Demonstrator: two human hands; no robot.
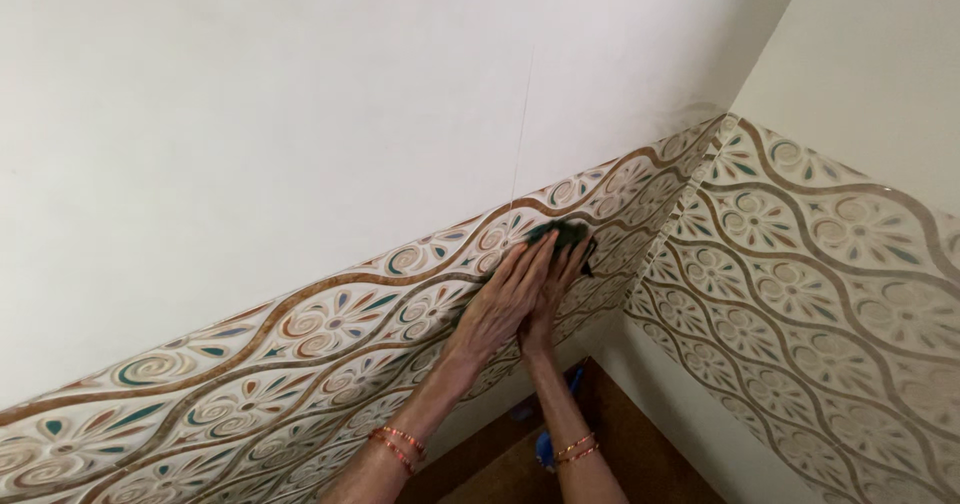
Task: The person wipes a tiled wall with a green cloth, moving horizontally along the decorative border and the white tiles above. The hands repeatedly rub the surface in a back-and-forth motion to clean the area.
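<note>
Dark green pad, pressed flat against the tile band, near the room corner. Only its upper edge shows beyond the fingertips; the visible part runs long from about 8 o'clock to 2 o'clock, along the band's slope, though its full outline is hidden.

Left hand: fingers straight and together, pointing toward 1 o'clock, palm laid over the pad's lower left portion and the tile beneath. Flat, pressing, not curled around anything.

Right hand: beside and partly under the left, fingers extended toward 1 o'clock, tips on the pad's right part; whether any finger hooks the pad's edge cannot be told.

Orange bangles ring both wrists at 6 o'clock of the hands.

Tile band: relief swirls and flowers in cream, brown and teal, continuing around the corner onto the right wall. Above it, at 11 o'clock, a plain white wall with a thin vertical hairline. Below, at 6 o'clock, a brown floor with a small blue object, partly hidden.
</note>
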